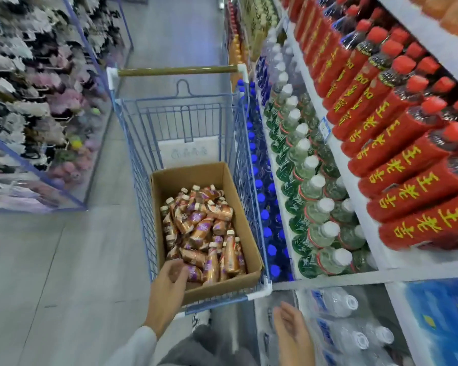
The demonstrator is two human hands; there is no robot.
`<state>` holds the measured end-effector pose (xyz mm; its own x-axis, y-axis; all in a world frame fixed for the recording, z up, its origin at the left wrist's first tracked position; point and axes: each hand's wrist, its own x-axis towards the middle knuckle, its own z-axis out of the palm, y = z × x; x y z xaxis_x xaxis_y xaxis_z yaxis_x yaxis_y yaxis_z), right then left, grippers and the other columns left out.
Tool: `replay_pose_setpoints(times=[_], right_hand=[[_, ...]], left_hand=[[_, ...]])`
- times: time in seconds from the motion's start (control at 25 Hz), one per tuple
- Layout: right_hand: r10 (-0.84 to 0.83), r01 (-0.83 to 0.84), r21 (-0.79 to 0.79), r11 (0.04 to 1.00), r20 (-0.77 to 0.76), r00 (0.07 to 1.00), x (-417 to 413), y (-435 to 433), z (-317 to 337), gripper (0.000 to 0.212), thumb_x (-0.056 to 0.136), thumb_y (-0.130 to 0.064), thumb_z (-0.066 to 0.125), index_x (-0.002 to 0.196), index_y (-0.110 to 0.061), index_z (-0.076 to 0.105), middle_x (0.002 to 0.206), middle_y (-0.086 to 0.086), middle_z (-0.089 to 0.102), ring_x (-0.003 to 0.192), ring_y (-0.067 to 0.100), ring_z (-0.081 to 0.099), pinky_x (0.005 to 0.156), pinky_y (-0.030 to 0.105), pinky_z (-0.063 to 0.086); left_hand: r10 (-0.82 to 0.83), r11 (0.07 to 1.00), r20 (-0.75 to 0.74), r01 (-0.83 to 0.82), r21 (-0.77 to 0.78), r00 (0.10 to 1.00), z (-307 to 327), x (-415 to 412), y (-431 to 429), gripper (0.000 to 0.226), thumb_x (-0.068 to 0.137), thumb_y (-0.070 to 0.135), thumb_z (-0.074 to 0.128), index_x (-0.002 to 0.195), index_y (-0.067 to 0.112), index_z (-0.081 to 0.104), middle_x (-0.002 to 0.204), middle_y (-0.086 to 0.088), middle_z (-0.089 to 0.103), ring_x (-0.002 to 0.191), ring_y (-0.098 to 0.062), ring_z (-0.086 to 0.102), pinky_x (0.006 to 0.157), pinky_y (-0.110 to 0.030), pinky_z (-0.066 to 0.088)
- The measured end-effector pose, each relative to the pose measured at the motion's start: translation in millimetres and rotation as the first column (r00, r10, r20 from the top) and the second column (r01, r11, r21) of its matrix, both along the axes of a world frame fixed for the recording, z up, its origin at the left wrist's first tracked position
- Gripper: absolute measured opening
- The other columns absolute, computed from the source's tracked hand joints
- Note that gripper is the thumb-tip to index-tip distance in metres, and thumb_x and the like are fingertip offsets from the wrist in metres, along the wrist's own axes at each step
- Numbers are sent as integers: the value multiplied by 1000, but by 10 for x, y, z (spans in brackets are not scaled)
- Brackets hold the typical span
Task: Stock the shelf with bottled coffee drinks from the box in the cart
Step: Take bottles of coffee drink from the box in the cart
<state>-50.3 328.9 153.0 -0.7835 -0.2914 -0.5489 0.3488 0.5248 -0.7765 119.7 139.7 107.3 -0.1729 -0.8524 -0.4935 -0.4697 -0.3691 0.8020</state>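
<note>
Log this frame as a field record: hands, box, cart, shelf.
left hand: reaching into the box at its near corner, fingers over coffee bottles; grip unclear
right hand: open, empty, by the cart
box: open cardboard, in the cart
coffee bottles: jumbled pile, some lying, some upright
shelf: red bottles above, white-capped bottles below

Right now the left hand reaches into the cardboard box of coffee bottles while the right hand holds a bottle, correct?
No: the head view shows the right hand empty, fingers relaxed. The left hand does reach into the cardboard box of coffee bottles.
</note>
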Motion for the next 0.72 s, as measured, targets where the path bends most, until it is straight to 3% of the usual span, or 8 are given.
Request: replay_pose_setpoints(times=[0.08,0.16,0.36,0.56,0.72], right_hand=[[62,-63,27,998,17,998,-13,-176,-26,20,89,-5,74,101,-21,69,103,8,73,94,19,67,69,13,48],[146,-148,56,987,47,988,-54,-337,-26,19,91,-15,73,105,-26,68,105,-2,72,99,10,66,73,14,45],[304,-317,114,942,117,946,-218,-765,-133,22,93,-41,68,115,-36,66,110,-18,69,104,-3,62,80,15,43],[366,-393,137,909,188,912,-446,-1165,-353,19,94,-32,69,112,-35,64,110,-19,69,97,-14,61,77,12,45],[386,-425,147,893,233,892,-641,-1364,-553,22,95,-28,69,116,-32,64,112,-15,70,98,-9,64,82,15,50]], left_hand=[[67,996,9,-67,67,998,-137,-157,-260,28,100,34,62,126,24,61,119,6,68,111,-14,65,94,-32,53],[135,977,37,-139,160,990,-282,-380,-586,44,100,39,60,136,15,56,125,-3,65,116,-24,63,104,-44,49],[234,931,111,-256,261,966,-773,-881,-1422,51,98,43,57,138,12,56,136,-13,62,123,-35,58,111,-43,42],[187,913,369,-300,276,910,-1589,-1130,-1916,76,97,49,60,152,2,36,155,-20,43,141,-42,39,118,-45,31],[-2,972,611,-142,186,792,-2100,-1364,-2063,84,101,46,54,153,-11,20,155,-32,32,142,-45,34,114,-50,31]])
